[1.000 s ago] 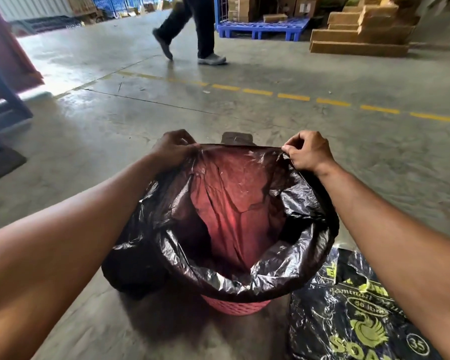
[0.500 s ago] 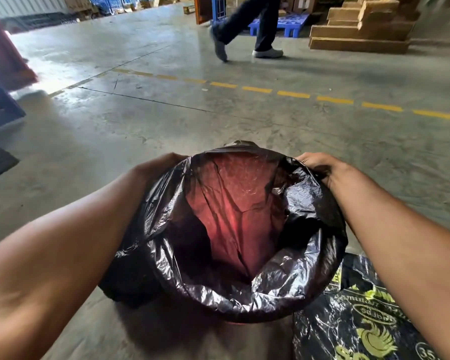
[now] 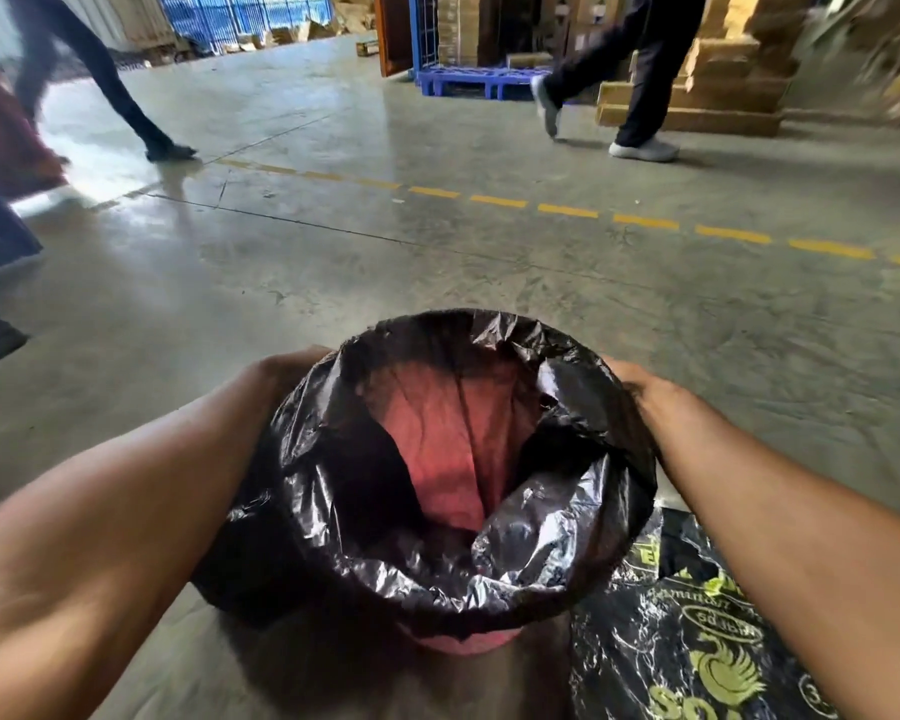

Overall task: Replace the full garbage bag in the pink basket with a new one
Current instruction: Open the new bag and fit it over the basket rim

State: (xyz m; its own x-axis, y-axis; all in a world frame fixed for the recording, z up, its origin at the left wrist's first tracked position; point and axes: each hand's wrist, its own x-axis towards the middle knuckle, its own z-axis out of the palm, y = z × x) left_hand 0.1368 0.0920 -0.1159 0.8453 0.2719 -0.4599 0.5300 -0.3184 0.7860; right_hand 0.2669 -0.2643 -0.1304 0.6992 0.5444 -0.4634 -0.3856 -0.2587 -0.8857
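Observation:
The pink basket stands on the concrete floor right below me; only a strip of its lower wall shows. A thin black garbage bag lines it, its mouth folded outward over the rim, and the pink shows through the plastic inside. My left hand presses on the bag's folded edge at the basket's left side. At the right side my right hand does the same. Both sets of fingers are hidden behind the plastic. A dark bulging bag rests against the basket's lower left.
A black printed pack with yellow lettering lies on the floor at the right of the basket. Two people walk across the floor beyond a dashed yellow line. A blue pallet and stacked cardboard stand at the back.
Both hands slid from the far rim down the basket's sides, pulling the bag's edge over the rim. The view tilted up. One walker moved right and a second appeared at left.

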